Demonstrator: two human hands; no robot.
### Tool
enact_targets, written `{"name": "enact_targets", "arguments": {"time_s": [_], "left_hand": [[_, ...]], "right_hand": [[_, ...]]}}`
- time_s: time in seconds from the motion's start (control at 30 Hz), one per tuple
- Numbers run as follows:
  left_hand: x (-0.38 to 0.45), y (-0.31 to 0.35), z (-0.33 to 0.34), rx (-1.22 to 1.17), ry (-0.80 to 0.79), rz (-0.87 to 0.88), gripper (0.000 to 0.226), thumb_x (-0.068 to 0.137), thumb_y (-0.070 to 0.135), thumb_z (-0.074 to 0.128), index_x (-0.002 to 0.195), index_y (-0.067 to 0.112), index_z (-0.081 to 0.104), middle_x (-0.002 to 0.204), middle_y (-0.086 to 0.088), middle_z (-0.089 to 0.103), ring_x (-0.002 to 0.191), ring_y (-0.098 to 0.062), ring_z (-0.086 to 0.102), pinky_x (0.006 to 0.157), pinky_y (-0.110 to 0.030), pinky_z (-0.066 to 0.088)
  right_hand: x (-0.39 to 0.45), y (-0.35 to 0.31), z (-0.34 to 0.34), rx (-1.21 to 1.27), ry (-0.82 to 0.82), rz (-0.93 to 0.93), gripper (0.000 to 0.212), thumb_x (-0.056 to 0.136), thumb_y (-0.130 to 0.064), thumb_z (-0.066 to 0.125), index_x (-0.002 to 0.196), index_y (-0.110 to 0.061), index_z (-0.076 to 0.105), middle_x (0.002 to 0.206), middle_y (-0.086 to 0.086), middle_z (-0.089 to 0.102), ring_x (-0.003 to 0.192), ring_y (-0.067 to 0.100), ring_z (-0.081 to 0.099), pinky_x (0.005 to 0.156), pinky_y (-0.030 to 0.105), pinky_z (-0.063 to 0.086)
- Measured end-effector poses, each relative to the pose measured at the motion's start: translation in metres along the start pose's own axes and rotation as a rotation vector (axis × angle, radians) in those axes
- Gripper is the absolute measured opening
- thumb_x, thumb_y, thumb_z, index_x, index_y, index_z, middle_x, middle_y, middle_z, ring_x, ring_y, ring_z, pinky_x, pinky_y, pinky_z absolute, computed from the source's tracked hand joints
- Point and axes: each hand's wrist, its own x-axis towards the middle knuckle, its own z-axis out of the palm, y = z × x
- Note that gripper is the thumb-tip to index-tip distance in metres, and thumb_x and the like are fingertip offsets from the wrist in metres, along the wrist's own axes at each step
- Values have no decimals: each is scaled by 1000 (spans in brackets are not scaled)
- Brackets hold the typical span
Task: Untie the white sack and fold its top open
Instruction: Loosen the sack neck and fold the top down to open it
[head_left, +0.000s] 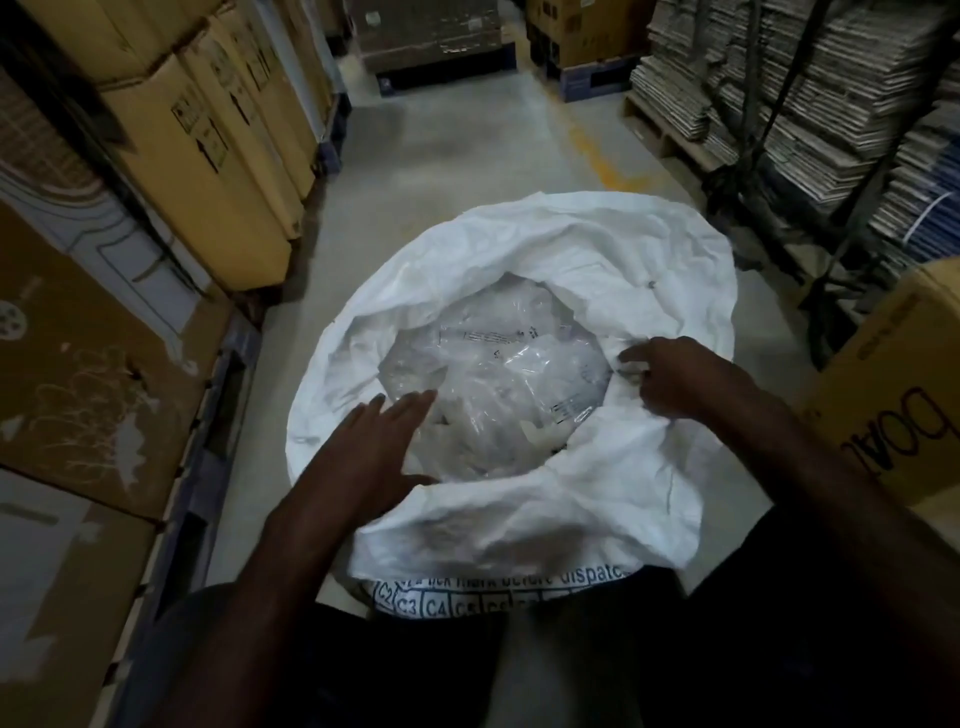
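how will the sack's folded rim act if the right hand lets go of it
The sack rim looks thin and creased, so it will probably sag where the right hand pinches it. The folded cuff seems to hold elsewhere, so the mouth likely stays open.

A dim warehouse aisle runs away from me, its pale concrete floor (457, 171) dull under weak light, with a worn yellow line (602, 156) painted along the right side. On the left, tall tan cartons (228, 156) stand in a row on dark pallets, printed with arrows and handling marks; nearer, a brown carton (88, 374) is scuffed and torn, showing white patches. On the right, stacks of flattened cardboard (810, 98) rest on a wooden pallet (670, 135), held by dark straps. A yellow box (893, 384) with dark lettering sits near on the right. At the far end, a wrapped pallet load (436, 36) and more boxes (582, 31) close off the aisle.
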Motion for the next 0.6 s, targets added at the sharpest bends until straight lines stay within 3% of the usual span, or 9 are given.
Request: {"name": "enact_targets", "arguments": {"time_s": [0.1,0.2,0.3,0.4,0.6], "left_hand": [[2,-19,2,-62,-4,-69,114,92,58,79,175,25,9,181,-6,23,166,-35,24,134,-46,21],[2,-12,4,-66,44,-50,113,90,62,79,175,29,12,180,-4,26,165,-34,25,134,-46,20],[0,1,-1,-171,220,16,93,93,54,80,171,40,29,172,7,43,157,-22,44,128,-42,35],[-4,18,-16,-260,428,43,66,98,51,75,158,48,49,158,19,59,143,-9,58,112,-32,48],[-12,55,-29,-286,573,61,42,103,44,71,144,49,64,144,25,68,134,-4,62,104,-28,48]], "right_hand": [[4,17,0,45,8,58,54,89,-6,62,139,-23,70,148,7,64,132,32,62,105,32,47],[-5,6,4,158,119,30,48,93,-8,60,137,-25,71,139,7,71,125,30,68,103,38,55],[-19,-8,-1,253,303,-54,35,98,-16,62,125,-30,78,119,0,80,105,23,76,91,39,61],[-33,-18,-7,310,449,-147,27,100,-18,62,118,-28,80,110,-3,82,99,20,76,93,40,59],[-47,-26,-3,365,482,-172,24,100,-20,64,113,-31,81,106,-8,82,101,15,76,90,41,61]]}}
